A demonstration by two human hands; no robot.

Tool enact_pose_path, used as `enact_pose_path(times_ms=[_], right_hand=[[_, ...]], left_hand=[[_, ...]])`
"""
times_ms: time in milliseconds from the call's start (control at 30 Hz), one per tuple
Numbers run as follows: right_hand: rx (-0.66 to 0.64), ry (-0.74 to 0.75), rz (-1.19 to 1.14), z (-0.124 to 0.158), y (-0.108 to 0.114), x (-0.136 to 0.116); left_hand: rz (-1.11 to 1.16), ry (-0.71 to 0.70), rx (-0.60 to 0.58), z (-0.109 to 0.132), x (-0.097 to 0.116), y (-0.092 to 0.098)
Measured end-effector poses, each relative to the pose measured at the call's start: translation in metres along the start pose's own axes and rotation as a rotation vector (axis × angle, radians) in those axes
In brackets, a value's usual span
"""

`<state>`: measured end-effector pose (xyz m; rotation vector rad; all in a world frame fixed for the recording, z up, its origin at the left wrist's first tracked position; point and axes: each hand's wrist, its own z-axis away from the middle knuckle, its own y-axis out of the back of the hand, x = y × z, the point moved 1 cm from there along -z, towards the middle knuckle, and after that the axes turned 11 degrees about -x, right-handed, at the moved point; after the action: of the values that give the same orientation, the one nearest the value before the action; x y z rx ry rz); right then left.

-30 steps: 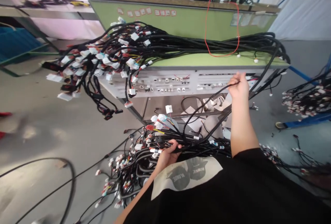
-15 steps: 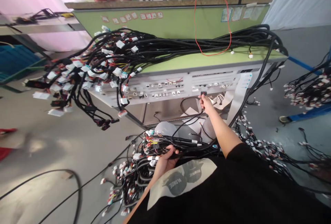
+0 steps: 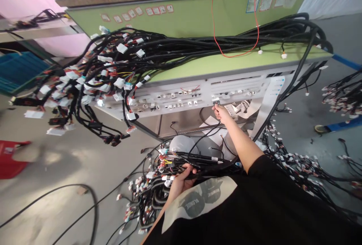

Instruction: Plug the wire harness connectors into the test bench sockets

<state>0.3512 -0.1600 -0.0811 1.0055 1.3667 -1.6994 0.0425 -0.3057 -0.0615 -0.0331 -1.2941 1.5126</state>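
My left hand point(image 3: 182, 176) grips a thick bundle of black wire harness point(image 3: 158, 184) at waist height; its white and coloured connectors hang down toward the floor. My right hand point(image 3: 221, 112) is stretched forward and pinches a small connector point(image 3: 216, 103) on a thin black lead. It holds that connector against the white socket panel point(image 3: 195, 94) on the front of the green test bench point(image 3: 226, 64). The lead runs back from the connector to the bundle in my left hand.
A large pile of black harnesses point(image 3: 118, 64) with white plugs lies on the bench top and droops off its left end. A red wire point(image 3: 234, 30) loops down the green back panel. More harnesses point(image 3: 342, 96) lie at right. A black cable point(image 3: 70, 207) and red object point(image 3: 9, 158) are on the floor.
My right hand moved down and left from the bench's right end to the socket panel, bringing the connector up to it. My left hand kept its hold on the bundle.
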Motion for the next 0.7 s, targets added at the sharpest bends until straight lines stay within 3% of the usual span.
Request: enact_pose_path(times_ms=[333,700], right_hand=[[0.121,-0.045,-0.061,-0.006,-0.009,-0.004],[0.206,-0.094,-0.001,-0.005,-0.02,-0.017]], left_hand=[[0.023,0.01,0.071,0.0,0.003,-0.004],[0.053,0.017,0.024,-0.002,-0.001,0.004]])
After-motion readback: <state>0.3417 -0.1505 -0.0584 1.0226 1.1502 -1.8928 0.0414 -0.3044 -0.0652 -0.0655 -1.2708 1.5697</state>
